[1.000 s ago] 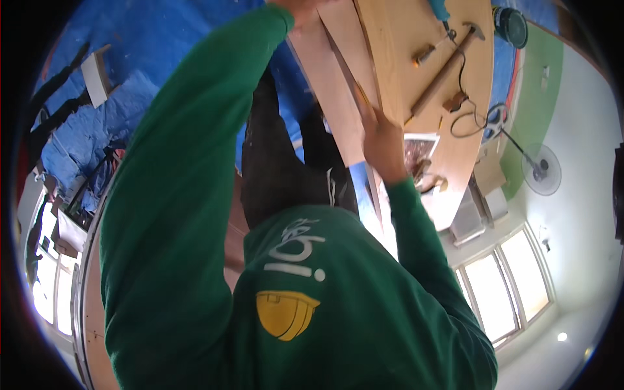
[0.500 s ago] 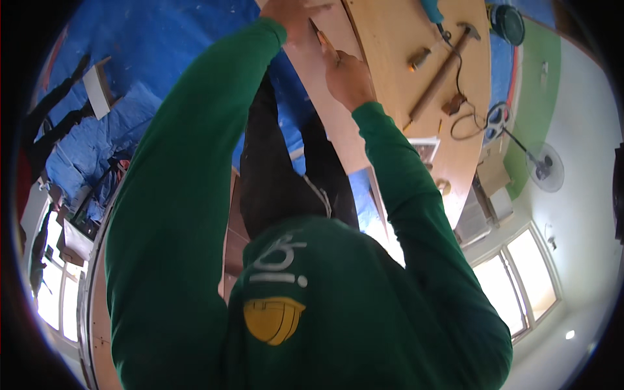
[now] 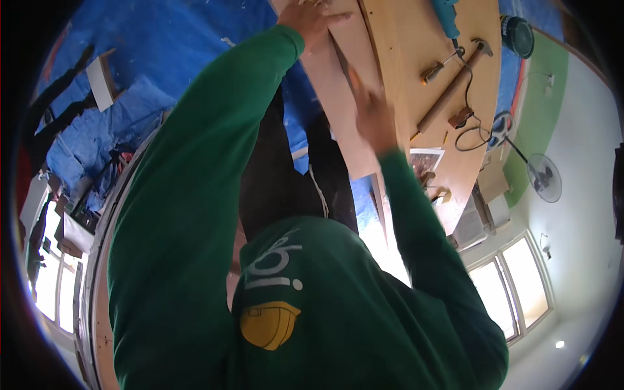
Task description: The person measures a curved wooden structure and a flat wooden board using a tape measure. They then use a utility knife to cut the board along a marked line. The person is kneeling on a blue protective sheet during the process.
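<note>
My left hand lies on a pinkish-brown board at the top of the view, its fingers stretched out over the surface. Closer to me and to the right, my right hand, smeared by motion, is closed around a slim tool. This tool has an orange part near my fingers and a thin dark blade pointing away, toward the left hand. Its exact kind is not clear. The blade lies along or just above the board.
On the light wooden tabletop to the right lie a hammer, a screwdriver and a teal corded power tool. Beyond them are a dark bucket and a fan. Blue tarp spreads at the left.
My right hand has come toward me and right with the slim tool, opening a wider gap from the left hand. The left hand's fingers show more fully. The whole view has shifted slightly.
</note>
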Available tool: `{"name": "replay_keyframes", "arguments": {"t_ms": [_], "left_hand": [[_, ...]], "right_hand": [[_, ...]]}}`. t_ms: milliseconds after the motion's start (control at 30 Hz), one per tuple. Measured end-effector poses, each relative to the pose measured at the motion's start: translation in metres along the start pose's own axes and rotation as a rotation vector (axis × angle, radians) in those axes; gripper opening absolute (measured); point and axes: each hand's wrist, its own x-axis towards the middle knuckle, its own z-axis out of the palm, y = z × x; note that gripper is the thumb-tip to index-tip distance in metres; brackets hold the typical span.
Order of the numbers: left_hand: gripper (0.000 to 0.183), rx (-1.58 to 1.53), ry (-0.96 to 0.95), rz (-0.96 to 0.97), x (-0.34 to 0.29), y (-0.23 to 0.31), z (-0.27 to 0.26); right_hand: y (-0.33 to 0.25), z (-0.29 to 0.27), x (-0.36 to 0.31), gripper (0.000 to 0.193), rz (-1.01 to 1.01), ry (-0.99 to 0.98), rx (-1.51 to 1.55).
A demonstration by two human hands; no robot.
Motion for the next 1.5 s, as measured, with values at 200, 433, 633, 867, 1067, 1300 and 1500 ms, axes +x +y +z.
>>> {"name": "replay_keyframes", "arguments": {"t_ms": [200, 433, 633, 867, 1067, 1300, 1500], "left_hand": [[0.105, 0.088, 0.055, -0.048, -0.019, -0.013, -0.001], [0.114, 0.137, 0.0, -0.048, -0.015, -0.004, -0.009], [0.113, 0.144, 0.015, -0.11, -0.027, -0.011, 0.006], [0.109, 0.133, -0.028, -0.037, -0.016, 0.004, -0.011], [0.109, 0.142, -0.043, -0.049, -0.013, -0.001, -0.008], [0.112, 0.151, -0.029, -0.066, -0.022, -0.003, -0.009], [0.11, 0.066, 0.012, -0.015, -0.008, -0.004, 0.004]], "right_hand": [[-0.068, -0.024, 0.059, 0.055, 0.232, -0.009, 0.25], [-0.04, -0.06, -0.064, 0.04, 0.242, -0.076, 0.286], [-0.072, -0.192, -0.199, 0.037, 0.529, -0.265, 0.368], [-0.032, -0.007, 0.039, 0.043, 0.182, 0.014, 0.277], [-0.033, -0.026, -0.004, 0.054, 0.232, -0.001, 0.343], [-0.044, -0.165, -0.237, 0.042, 0.514, -0.162, 0.417], [-0.015, -0.023, -0.022, 0.043, 0.375, -0.095, 0.381]]}}
